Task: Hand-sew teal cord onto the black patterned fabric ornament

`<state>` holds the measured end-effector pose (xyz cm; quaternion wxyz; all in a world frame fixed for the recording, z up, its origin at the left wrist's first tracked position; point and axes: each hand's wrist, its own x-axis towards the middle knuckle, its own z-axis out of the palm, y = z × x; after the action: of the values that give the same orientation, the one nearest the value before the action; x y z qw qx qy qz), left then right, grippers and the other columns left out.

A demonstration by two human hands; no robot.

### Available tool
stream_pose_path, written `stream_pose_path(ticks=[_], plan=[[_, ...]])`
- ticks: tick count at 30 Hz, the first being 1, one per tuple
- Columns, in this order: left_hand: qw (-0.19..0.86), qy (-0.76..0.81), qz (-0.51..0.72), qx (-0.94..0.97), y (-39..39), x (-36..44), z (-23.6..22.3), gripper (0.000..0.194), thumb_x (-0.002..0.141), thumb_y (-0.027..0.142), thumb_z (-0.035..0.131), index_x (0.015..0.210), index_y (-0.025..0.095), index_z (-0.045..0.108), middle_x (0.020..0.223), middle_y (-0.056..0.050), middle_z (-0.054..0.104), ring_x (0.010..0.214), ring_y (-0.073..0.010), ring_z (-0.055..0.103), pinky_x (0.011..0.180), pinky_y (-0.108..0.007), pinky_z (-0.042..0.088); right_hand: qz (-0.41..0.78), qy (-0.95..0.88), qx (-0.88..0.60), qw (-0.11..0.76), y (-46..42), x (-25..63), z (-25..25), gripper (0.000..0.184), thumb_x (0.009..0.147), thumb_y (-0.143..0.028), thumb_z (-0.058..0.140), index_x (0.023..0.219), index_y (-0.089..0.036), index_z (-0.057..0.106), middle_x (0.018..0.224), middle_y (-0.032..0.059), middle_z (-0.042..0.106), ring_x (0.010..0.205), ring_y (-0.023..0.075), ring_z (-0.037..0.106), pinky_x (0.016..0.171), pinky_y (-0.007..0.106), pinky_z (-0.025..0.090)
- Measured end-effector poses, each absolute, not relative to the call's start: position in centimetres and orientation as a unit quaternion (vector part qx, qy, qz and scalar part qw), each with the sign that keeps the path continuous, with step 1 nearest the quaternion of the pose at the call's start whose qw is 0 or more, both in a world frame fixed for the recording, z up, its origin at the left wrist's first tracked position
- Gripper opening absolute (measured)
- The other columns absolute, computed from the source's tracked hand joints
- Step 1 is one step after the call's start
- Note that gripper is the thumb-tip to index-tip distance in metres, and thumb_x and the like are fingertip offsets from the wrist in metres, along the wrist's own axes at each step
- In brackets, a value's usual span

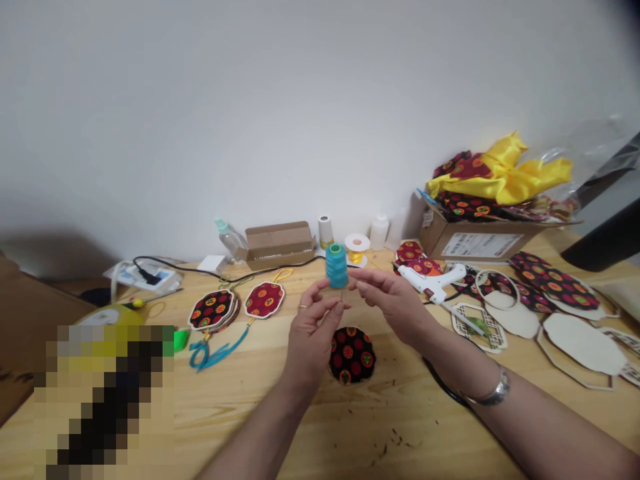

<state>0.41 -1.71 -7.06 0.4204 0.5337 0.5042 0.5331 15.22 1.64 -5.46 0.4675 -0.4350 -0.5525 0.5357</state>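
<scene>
My left hand (314,333) is closed in a pinch, its thumb and finger on something thin like a needle, too fine to make out for sure. Close against its fingertips, my right hand (395,305) is closed too, and whatever its fingers hold is too small to name. Just behind both hands stands a cone of turquoise thread (337,267). Below them, a round black fabric piece with a red and orange flower print (353,357) lies flat on the wooden table (240,413), its left edge partly covered by my left hand.
Fabric-covered pendants with blue cords (215,309) lie at left. On the right are a white glue gun (433,281), wooden cutouts (583,343) and a cardboard box (470,237) heaped with fabric. An open small box (280,245) and white bottle (379,232) stand along the wall.
</scene>
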Motion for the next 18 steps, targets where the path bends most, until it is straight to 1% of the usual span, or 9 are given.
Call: stream_pose_path(ticks=[3, 5, 7, 9, 11, 12, 15, 16, 18], plan=[[0.408, 0.513, 0.532, 0.535, -1.7, 0.3, -7.2, 0.016, 0.077, 0.031, 0.059, 0.078, 0.023, 0.072, 0.136, -0.003, 0.038, 0.118, -0.0215, 0.040, 0.101, -0.034, 0.028, 0.574, -0.569, -0.390, 0.441, 1.2, 14.9, -5.5, 0.038, 0.074, -0.028, 0.057, 0.112, -0.022, 0.061, 0.098, 0.0042, 0.065, 0.075, 0.0124, 0.053, 0.067, 0.027, 0.042], [0.401, 0.510, 0.535, 0.542, -1.8, 0.3, -7.2, 0.016, 0.077, 0.031, 0.058, 0.079, 0.023, 0.072, 0.138, -0.003, 0.035, 0.116, -0.0216, 0.042, 0.101, -0.035, 0.029, 0.597, -0.578, -0.374, 0.413, 0.8, 14.6, -5.5, 0.039, 0.075, -0.027, 0.057, 0.113, -0.022, 0.060, 0.096, 0.0034, 0.065, 0.072, 0.0111, 0.053, 0.066, 0.027, 0.042], [0.400, 0.505, 0.539, 0.542, -1.9, 0.4, -7.1, 0.015, 0.077, 0.030, 0.058, 0.077, 0.022, 0.072, 0.137, -0.003, 0.036, 0.116, -0.0215, 0.042, 0.100, -0.035, 0.029, 0.617, -0.583, -0.354, 0.392, 0.5, 14.5, -5.6, 0.037, 0.077, -0.029, 0.056, 0.113, -0.021, 0.060, 0.089, 0.0024, 0.065, 0.072, 0.0108, 0.054, 0.068, 0.027, 0.043], [0.412, 0.498, 0.547, 0.533, -1.9, 0.5, -6.9, 0.014, 0.077, 0.028, 0.059, 0.077, 0.022, 0.072, 0.135, -0.004, 0.038, 0.118, -0.0209, 0.041, 0.100, -0.033, 0.030, 0.639, -0.588, -0.315, 0.383, 0.5, 14.4, -5.7, 0.035, 0.079, -0.028, 0.055, 0.113, -0.021, 0.061, 0.091, 0.0025, 0.065, 0.081, 0.0125, 0.056, 0.075, 0.028, 0.043], [0.435, 0.482, 0.559, 0.516, -1.9, 0.6, -6.8, 0.014, 0.077, 0.027, 0.059, 0.078, 0.021, 0.071, 0.133, -0.005, 0.041, 0.121, -0.0201, 0.039, 0.099, -0.031, 0.032, 0.657, -0.591, -0.275, 0.378, 0.5, 14.5, -5.7, 0.034, 0.079, -0.026, 0.056, 0.112, -0.021, 0.061, 0.098, 0.0033, 0.064, 0.093, 0.0147, 0.055, 0.084, 0.030, 0.041], [0.448, 0.473, 0.564, 0.508, -1.8, 0.6, -6.8, 0.014, 0.077, 0.027, 0.059, 0.079, 0.021, 0.071, 0.131, -0.005, 0.042, 0.122, -0.0199, 0.038, 0.098, -0.030, 0.033, 0.662, -0.594, -0.265, 0.373, 0.6, 14.6, -5.7, 0.033, 0.079, -0.026, 0.057, 0.111, -0.021, 0.061, 0.099, 0.0036, 0.064, 0.095, 0.0152, 0.055, 0.085, 0.030, 0.041], [0.476, 0.455, 0.576, 0.485, -1.7, 0.6, -6.8, 0.013, 0.076, 0.027, 0.060, 0.077, 0.021, 0.072, 0.124, -0.005, 0.050, 0.119, -0.0196, 0.040, 0.094, -0.028, 0.035, 0.650, -0.612, -0.269, 0.361, 0.8, 14.8, -5.8, 0.029, 0.077, -0.028, 0.059, 0.104, -0.018, 0.064, 0.087, 0.0025, 0.064, 0.081, 0.0137, 0.057, 0.075, 0.027, 0.043], [0.487, 0.451, 0.580, 0.472, -1.7, 0.6, -6.8, 0.013, 0.076, 0.028, 0.060, 0.077, 0.020, 0.072, 0.121, -0.005, 0.052, 0.113, -0.0189, 0.045, 0.091, -0.027, 0.037, 0.637, -0.625, -0.275, 0.358, 0.9, 14.8, -5.9, 0.027, 0.077, -0.028, 0.060, 0.100, -0.017, 0.065, 0.083, 0.0017, 0.064, 0.077, 0.0130, 0.056, 0.072, 0.026, 0.043], [0.522, 0.440, 0.585, 0.437, -1.7, 0.5, -6.9, 0.014, 0.075, 0.029, 0.061, 0.080, 0.020, 0.071, 0.113, -0.005, 0.057, 0.093, -0.0147, 0.053, 0.078, -0.025, 0.042, 0.598, -0.654, -0.295, 0.358, 1.0, 14.7, -6.1, 0.019, 0.077, -0.028, 0.059, 0.090, -0.017, 0.068, 0.077, 0.0005, 0.064, 0.071, 0.0122, 0.055, 0.068, 0.025, 0.043]])
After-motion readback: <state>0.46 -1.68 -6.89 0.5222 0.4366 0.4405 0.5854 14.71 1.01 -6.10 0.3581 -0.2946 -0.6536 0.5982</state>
